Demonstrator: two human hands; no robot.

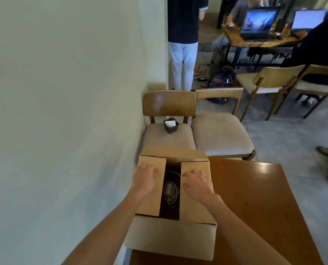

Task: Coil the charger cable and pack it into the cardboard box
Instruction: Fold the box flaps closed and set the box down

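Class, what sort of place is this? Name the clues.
Probably a shared workspace or café: open laptops on a wooden desk, matching wooden chairs, and a backpack on the tiled floor.

You see only a narrow strip of the coiled grey charger cable; the folded flaps of the brown cardboard box hide the rest.

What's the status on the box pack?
Left hand, right hand flat on side flaps. Charger cable lies inside cardboard box. Nothing blocking the flaps.
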